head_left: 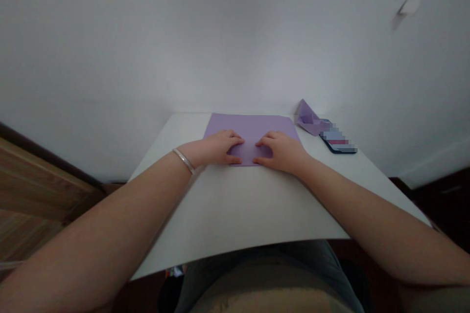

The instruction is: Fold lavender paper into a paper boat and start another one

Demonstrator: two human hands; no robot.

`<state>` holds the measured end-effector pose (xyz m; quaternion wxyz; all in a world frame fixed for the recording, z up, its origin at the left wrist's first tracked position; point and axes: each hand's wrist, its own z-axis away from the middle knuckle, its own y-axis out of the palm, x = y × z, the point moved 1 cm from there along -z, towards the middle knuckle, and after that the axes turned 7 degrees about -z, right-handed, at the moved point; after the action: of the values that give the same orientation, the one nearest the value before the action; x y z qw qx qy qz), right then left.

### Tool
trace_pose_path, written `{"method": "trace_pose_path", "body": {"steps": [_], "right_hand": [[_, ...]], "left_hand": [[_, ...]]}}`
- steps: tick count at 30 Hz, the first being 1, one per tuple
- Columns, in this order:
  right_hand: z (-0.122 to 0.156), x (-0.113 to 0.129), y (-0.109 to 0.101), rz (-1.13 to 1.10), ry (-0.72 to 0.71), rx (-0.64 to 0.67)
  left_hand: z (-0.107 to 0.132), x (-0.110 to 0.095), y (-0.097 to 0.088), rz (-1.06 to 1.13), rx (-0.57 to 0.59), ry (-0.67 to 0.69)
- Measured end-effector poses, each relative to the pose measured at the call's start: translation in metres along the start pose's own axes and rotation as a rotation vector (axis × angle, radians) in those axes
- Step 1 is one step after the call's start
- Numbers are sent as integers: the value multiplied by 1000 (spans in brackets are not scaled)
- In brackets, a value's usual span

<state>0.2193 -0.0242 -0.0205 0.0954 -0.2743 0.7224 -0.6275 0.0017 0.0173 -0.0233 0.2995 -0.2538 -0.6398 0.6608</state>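
A sheet of purple paper (pixel 253 124) lies flat on the white table, its near edge straight across in front of me. My left hand (pixel 222 147) rests on the left part of the sheet, thumb near the near edge and fingers apart from it. On the right part lies my right hand (pixel 281 151), its thumb and fingers likewise spread on the paper. A gap of bare purple paper shows between the two hands. Both palms hide the sheet's near corners.
A folded purple paper shape (pixel 309 120) stands at the back right, touching a phone (pixel 338 139) with a blurred screen. The white table (pixel 235 210) meets a pale wall (pixel 235 39) behind. Wooden panelling (pixel 40 190) is at the left.
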Motion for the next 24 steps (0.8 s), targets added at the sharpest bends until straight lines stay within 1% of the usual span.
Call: {"method": "trace_pose_path", "body": {"steps": [4,8,13,24], "right_hand": [[1,0,0,-8,5,-9],[2,0,1,-8,18,-7],[3,-1,2,0,12,-6],[5,9,7,50,42,-62]], "left_hand": [[-1,7,6,20,-5,32],[0,12,9,74,9,33],[2,10,4,129,39,18],[7,9,-2,187,99,47]]}}
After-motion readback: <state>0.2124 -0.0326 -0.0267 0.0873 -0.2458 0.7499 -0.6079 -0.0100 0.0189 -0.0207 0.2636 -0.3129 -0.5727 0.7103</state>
